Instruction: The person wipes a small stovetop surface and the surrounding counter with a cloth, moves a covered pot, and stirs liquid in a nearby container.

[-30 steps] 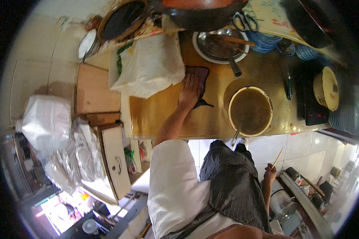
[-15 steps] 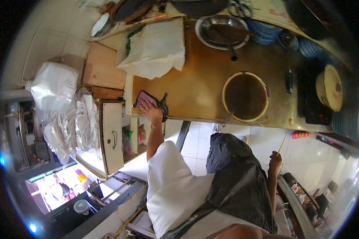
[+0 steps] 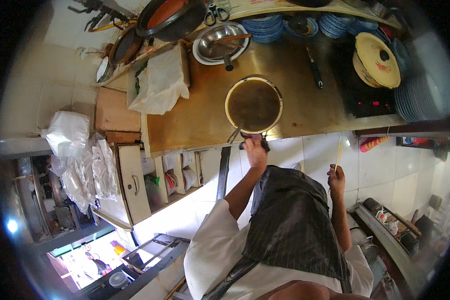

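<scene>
At the counter's front edge, my left hand [image 3: 256, 152] is closed on a dark cloth [image 3: 244, 145], just in front of a cream-rimmed pot [image 3: 280, 102] of brown liquid. A thin metal utensil handle [image 3: 234, 134] leans over the pot's near rim. Lower and to the right, away from the counter, my right hand [image 3: 336, 182] grips a pair of pale chopsticks [image 3: 339, 154] that point upward. The left fingers are partly hidden by the hand itself.
A steel counter [image 3: 185, 125] carries a cloth-covered box [image 3: 160, 82] at left and a metal bowl [image 3: 197, 52] behind. At right are a black-handled utensil [image 3: 316, 75], a lidded yellow pot [image 3: 377, 60] on a dark cooktop [image 3: 360, 105], and stacked plates [image 3: 422, 97].
My left hand has moved right with the cloth, from the counter's left end to its front edge near the pot. The view has shifted right. My right hand still holds the chopsticks.
</scene>
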### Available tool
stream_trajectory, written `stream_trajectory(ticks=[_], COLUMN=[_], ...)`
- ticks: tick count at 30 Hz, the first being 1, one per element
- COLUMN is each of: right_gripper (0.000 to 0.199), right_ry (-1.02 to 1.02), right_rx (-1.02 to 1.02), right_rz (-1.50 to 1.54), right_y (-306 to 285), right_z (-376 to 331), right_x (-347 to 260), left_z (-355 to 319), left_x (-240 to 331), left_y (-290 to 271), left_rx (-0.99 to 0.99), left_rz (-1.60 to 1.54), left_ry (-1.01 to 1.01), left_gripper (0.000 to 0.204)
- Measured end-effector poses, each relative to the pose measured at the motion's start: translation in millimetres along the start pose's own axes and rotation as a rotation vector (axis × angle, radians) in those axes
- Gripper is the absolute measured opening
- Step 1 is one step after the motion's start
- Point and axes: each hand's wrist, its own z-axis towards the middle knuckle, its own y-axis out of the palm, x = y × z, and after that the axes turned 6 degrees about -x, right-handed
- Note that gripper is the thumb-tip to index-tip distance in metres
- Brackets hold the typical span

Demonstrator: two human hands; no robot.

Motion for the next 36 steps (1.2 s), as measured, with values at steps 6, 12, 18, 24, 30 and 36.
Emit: stream_trajectory(ticks=[6,12,18,24,30,36], right_gripper=[0.02,0.024,0.024,0.022,0.02,0.019], right_ry=[0.101,0.041,0.016,0.006,0.038,0.004], right_rx=[-0.189,-0.3,-0.323,-0.404,-0.473,-0.424], right_rz=[0.206,0.465,0.551,0.374,0.117,-0.131], right_y=[-5,-18,-27,-29,-18,-4], right_z=[1,-3,-9,-4,-8,1], right_x=[-49,-98,-116,-113,-129,-159], left_z=[20,56,97,71,73,80], left_x=[115,198,230,258,260,236], left_y=[22,7,-35,-81,-122,-136], left_rx=[-0.175,-0.095,0.153,-0.802,-0.552,-0.675], left_rz=[-0.29,-0.592,-0.369,-1.36,-1.001,-0.701], left_ry=[0.381,0.354,0.382,0.316,0.533,0.816], left_gripper=[0.037,0.026,0.027,0.037,0.019,0.019])
